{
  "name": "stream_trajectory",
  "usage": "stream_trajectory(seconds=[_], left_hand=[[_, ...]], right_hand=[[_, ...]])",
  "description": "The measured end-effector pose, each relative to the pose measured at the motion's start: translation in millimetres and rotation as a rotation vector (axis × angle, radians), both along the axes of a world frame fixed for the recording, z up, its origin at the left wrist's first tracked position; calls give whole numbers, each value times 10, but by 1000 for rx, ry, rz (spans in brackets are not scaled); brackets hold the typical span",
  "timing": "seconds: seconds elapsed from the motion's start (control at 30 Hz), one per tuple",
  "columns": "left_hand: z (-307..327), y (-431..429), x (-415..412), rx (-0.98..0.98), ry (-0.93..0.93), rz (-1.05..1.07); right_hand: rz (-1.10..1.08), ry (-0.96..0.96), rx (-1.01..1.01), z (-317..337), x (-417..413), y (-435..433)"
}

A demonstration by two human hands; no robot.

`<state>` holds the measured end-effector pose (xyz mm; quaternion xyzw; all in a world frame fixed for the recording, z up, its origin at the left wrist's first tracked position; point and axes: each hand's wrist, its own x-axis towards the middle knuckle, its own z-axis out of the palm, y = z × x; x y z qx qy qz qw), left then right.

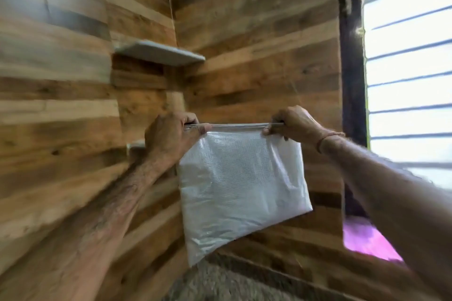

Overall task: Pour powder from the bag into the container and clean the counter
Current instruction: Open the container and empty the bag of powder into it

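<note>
From my end this looks like a corner of somebody's home kitchen. Wood-look wall tiles (244, 56) run up both walls, a little stone corner shelf (159, 52) sits in the angle, and there's a speckled granite counter (220, 281) along the bottom. Off to the right is a barred window (406, 68) in a dark frame, bright with daylight.

The bag (242, 183) is thin whitish plastic, half see-through and glossy, with crinkles catching the light and a fine grid texture over its upper part. The strip (234, 125) along its top edge looks like clearer, stiffer plastic. The walls (256, 44) read as wood planks: matt, with plenty of grain and knots. The corner shelf (159, 52) is pale grey and smooth, maybe stone. The counter (220, 281) is speckled grey-brown and stone-like, but too blurred to judge its sheen. A thin reddish thread (329, 136) sits round the right wrist.
</note>
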<state>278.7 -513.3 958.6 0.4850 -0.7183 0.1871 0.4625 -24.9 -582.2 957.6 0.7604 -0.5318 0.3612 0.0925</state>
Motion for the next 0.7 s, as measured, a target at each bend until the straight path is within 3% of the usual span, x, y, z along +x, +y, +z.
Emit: stream_trajectory(seconds=[0.3, 0.7], left_hand=[[-2018, 799, -1031, 330, -45, -217], [-3897, 2437, -1609, 457, -306, -93]], right_hand=[[-79, -28, 269, -1904, -1152, 1144], [-151, 58, 552, -3587, -1665, 2582]])
